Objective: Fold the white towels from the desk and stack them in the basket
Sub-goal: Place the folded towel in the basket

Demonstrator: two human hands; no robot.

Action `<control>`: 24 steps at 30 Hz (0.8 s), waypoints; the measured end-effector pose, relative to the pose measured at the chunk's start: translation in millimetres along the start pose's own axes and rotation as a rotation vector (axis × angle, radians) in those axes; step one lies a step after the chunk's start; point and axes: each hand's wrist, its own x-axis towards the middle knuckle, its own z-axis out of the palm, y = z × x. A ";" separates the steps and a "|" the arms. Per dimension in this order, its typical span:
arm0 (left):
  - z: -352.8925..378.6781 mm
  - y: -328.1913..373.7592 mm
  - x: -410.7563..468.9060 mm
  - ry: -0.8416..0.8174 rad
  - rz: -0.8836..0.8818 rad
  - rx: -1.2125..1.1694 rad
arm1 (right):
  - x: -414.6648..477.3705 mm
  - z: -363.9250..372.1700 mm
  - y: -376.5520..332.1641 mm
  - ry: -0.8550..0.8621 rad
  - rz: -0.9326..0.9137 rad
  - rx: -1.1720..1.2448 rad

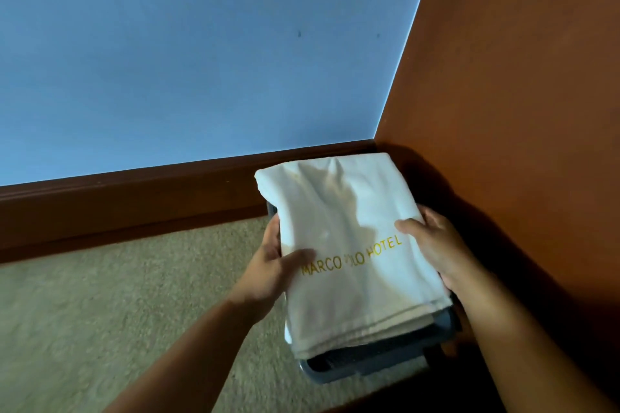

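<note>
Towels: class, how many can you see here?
1: a folded white towel, held between the left hand and right hand over the basket. Others may hide beneath.

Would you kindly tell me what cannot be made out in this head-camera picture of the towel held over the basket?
- Inside of the basket: head view, covered by the folded towel; whether other towels lie in it cannot be told.
- Fingertips of the left hand and right hand: head view, tucked beneath the towel; only the thumbs lie on top.
- Basket's far rim: head view, behind the towel.
- The desk: outside the frame.
</note>
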 end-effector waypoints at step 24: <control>11.8 -73.9 113.2 -0.172 -0.078 1.664 | 94.4 79.5 152.6 -0.562 0.026 -1.221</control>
